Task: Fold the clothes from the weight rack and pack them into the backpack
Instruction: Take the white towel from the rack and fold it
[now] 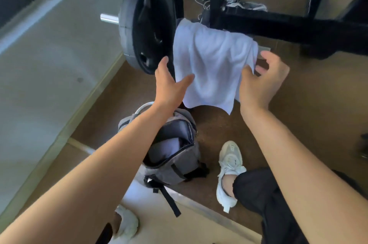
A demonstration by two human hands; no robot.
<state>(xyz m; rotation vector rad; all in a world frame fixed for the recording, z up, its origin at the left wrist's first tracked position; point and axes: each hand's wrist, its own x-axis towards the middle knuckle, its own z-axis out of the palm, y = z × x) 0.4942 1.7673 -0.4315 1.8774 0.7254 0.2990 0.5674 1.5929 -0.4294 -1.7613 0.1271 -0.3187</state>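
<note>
A white garment [211, 64] hangs draped over the black bar of the weight rack [278, 24]. My left hand [169, 84] takes hold of its left edge, thumb on the front of the cloth and fingers behind it. My right hand [260, 82] is at the right edge, thumb against the cloth, fingers spread and curled beside it. Below on the floor stands a grey backpack [175, 164], unzipped, with pale folded cloth [169, 148] inside.
A large black weight plate [143, 24] on a steel bar sits left of the garment. My white sneaker [229, 172] and dark trouser leg are at the right of the backpack. Shoes and cables lie behind the rack. A wall runs along the left.
</note>
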